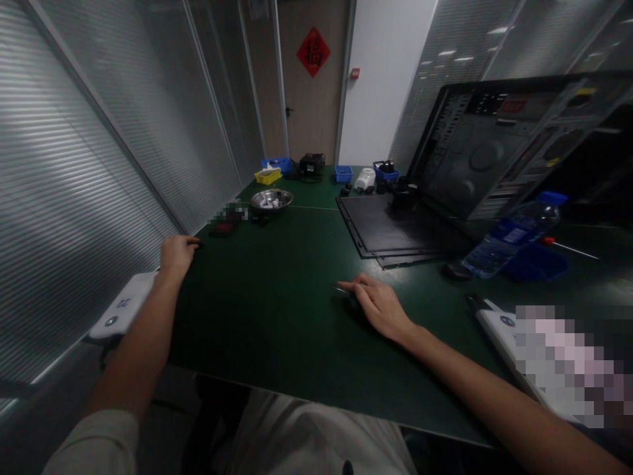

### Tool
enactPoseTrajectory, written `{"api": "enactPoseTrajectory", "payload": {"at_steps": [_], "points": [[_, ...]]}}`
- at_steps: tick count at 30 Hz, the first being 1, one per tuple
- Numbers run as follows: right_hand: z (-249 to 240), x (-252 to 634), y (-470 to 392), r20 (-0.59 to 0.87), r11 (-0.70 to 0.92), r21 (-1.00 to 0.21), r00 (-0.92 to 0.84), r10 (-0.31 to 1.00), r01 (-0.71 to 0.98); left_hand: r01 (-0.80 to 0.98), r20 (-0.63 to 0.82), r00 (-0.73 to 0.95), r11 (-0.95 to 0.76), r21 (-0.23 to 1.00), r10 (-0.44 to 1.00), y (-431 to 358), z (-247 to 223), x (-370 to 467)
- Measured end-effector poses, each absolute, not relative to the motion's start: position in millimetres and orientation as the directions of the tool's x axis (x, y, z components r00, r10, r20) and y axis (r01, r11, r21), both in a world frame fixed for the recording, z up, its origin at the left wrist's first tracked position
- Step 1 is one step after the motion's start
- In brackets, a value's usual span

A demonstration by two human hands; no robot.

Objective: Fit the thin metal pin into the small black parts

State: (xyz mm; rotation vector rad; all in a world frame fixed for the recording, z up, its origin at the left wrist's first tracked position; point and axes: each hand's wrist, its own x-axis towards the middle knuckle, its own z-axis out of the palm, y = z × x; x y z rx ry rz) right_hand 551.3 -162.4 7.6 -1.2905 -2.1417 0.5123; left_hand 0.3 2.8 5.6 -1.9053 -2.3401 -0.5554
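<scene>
At the table's left edge, my left hand (177,257) pinches a small dark object (198,244) between thumb and fingertips; what it is I cannot make out. My right hand (380,307) rests low over the green tabletop (267,290), closed around a thin metal-tipped tool (340,288). The palm and fingers hide most of that tool, so its kind does not show. Beyond the left hand stands a shiny metal bowl (271,200) with small pieces in it. Flat black panels (390,227) lie stacked past the right hand.
An open computer case (487,148) stands at the right. Near it are a water bottle (514,234), a blue tray (537,262) and a red-handled screwdriver (568,247). A yellow bin (268,176) and a blue bin (343,173) sit at the far end. White chairs flank the table.
</scene>
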Motion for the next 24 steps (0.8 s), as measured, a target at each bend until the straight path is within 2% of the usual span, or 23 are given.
{"api": "enactPoseTrajectory", "payload": {"at_steps": [7, 16, 24], "points": [[5, 552, -161, 0.273, 0.466, -0.569, -0.380, 0.884, 0.677, 0.970, 0.306, -0.195, 0.138, 0.198, 0.932, 5, 0, 1], [8, 551, -162, 0.244, 0.458, -0.545, -0.390, 0.888, 0.702, 0.987, 0.324, -0.149, 0.161, -0.011, 0.934, -3, 3, 20], [11, 550, -164, 0.231, 0.439, -0.561, -0.376, 0.897, 0.702, 0.986, 0.292, -0.133, 0.158, -0.062, 0.947, -6, 8, 27]]}}
